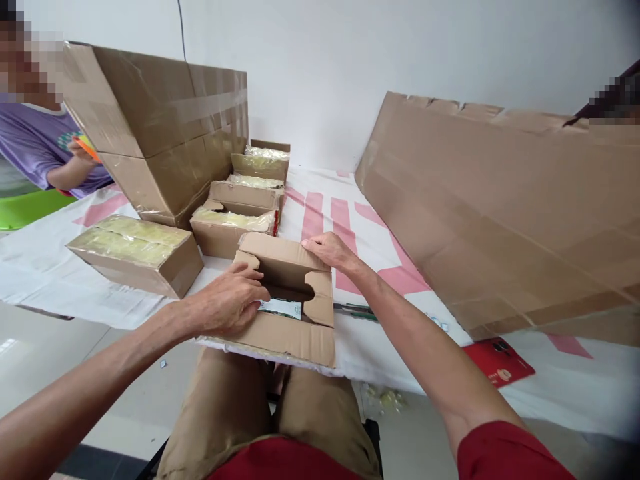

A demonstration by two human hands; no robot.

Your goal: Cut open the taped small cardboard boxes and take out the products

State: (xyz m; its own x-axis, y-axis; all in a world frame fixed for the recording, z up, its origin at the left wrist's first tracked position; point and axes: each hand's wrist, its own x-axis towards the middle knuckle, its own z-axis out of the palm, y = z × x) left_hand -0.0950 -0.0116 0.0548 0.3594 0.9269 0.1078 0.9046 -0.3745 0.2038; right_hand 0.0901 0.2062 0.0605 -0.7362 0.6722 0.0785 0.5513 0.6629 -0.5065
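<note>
A small open cardboard box point(293, 339) sits at the table's near edge in front of me, its flaps folded outward. Inside lies a white and green packet point(283, 308). My left hand point(233, 297) is bent over the box's left end, fingertips just inside the opening, close to the packet; its thumb is hidden. At the far right corner my right hand point(327, 250) pinches the far flap point(277, 250). A dark green-handled tool point(357, 311), partly hidden by my right forearm, lies right of the box.
A taped box point(175, 270) stands on the left, several film-topped boxes point(220, 237) behind. Large cartons rise at left point(170, 127) and right point(510, 213). A red phone point(500, 363) lies near the right front edge. Another person point(55, 147) in purple sits at far left, holding something orange.
</note>
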